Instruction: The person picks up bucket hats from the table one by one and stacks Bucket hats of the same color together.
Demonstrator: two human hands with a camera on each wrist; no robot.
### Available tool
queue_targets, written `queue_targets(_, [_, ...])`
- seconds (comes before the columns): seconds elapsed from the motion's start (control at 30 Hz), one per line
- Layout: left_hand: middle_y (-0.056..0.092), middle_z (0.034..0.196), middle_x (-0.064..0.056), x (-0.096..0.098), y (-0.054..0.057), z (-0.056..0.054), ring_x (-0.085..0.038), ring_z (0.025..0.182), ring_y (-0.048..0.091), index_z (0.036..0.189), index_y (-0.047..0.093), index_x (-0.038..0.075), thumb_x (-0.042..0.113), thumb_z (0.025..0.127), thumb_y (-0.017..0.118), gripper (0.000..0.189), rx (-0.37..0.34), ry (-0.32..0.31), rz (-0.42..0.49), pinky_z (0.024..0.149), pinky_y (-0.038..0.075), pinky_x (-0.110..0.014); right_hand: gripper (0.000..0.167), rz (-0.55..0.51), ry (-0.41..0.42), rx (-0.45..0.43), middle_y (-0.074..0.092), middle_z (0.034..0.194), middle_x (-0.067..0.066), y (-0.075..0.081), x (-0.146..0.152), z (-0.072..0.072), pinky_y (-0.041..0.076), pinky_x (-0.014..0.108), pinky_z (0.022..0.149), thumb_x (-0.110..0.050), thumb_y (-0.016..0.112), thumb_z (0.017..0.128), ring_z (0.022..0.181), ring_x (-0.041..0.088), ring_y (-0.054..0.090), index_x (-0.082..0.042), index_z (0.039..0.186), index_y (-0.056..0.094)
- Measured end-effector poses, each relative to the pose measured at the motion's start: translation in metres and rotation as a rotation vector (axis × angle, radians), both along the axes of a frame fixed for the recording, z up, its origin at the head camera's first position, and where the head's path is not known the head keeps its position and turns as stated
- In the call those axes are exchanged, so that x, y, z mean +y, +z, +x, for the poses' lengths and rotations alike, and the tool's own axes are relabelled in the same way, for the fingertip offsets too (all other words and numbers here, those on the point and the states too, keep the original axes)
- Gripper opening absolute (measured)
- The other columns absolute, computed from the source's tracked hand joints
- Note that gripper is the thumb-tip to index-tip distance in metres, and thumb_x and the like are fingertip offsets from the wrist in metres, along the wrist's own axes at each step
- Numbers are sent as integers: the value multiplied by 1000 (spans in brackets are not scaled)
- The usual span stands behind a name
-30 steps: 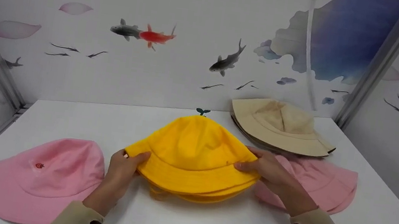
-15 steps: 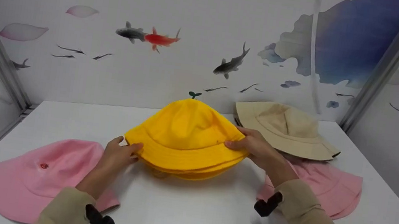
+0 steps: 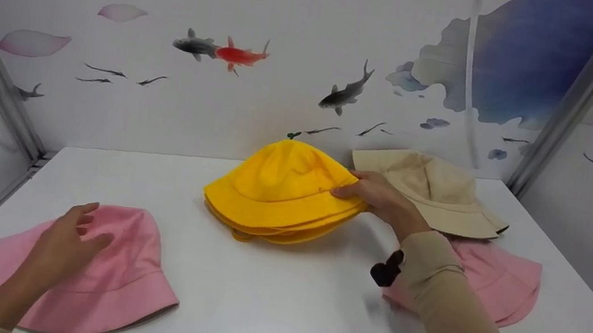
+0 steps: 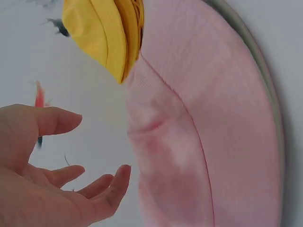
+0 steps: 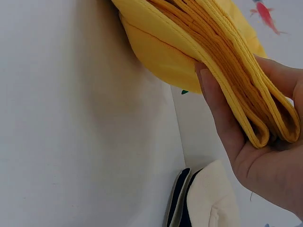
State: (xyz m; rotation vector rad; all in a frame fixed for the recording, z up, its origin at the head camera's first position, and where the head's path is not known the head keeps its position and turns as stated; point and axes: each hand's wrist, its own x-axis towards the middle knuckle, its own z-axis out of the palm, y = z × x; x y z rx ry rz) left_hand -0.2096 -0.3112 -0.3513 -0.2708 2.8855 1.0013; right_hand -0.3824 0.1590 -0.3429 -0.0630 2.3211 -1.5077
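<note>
A yellow bucket hat (image 3: 281, 193) with a small green sprout (image 3: 293, 135) on its crown is up off the white table. My right hand (image 3: 384, 198) grips its brim at the right side, thumb on top. In the right wrist view the yellow brim (image 5: 227, 66) shows folded layers between thumb and fingers. My left hand (image 3: 65, 250) holds nothing, its fingers spread and loosely bent over a pink bucket hat (image 3: 129, 259) at the front left. The left wrist view shows that hand (image 4: 61, 189) beside the pink brim (image 4: 227, 118), apart from it.
A beige bucket hat (image 3: 443, 186) with a dark underside lies at the back right. In front of it lies another pink hat (image 3: 510, 280), partly behind my right sleeve. A white wall (image 3: 258, 110) with painted fish stands along the table's back edge.
Both hands first held the yellow hat; my left hand has let go and moved left over the pink hat. My right hand has carried the yellow hat farther back.
</note>
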Motion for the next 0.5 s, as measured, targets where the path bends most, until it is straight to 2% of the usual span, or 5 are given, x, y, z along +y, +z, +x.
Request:
queue_targets(0.1, [26, 150, -43, -28, -3, 6, -59, 135, 34, 155, 13, -7, 33, 101, 55, 80, -44, 29, -40, 103, 42, -68, 59, 16, -12, -8, 59, 119, 6, 0, -5, -3, 55, 22, 81, -23, 69, 89, 93, 18, 60, -12, 144, 51])
queue_targets(0.23, [24, 147, -47, -59, -8, 16, -62, 131, 36, 154, 7, -9, 45, 100, 54, 90, -155, 41, -41, 100, 43, -67, 67, 23, -36, -13, 54, 129, 9, -7, -11, -8, 53, 24, 87, -22, 65, 88, 100, 20, 57, -11, 150, 43])
queue_targets(0.4, [20, 145, -49, -79, -15, 22, -68, 130, 23, 151, 7, -13, 47, 98, 55, 93, -215, 74, -116, 102, 34, -73, 70, 68, -81, 9, 51, 140, 10, -14, -9, -11, 49, 28, 93, -21, 65, 90, 109, 21, 53, -13, 154, 38])
queue_targets(0.5, [18, 141, -48, -83, -23, 24, -68, 126, 19, 145, 8, -17, 43, 94, 60, 94, -267, 162, -142, 103, 33, -73, 67, 150, -86, 40, 50, 145, 10, -14, -9, -14, 48, 30, 94, -20, 64, 92, 112, 22, 51, -15, 154, 39])
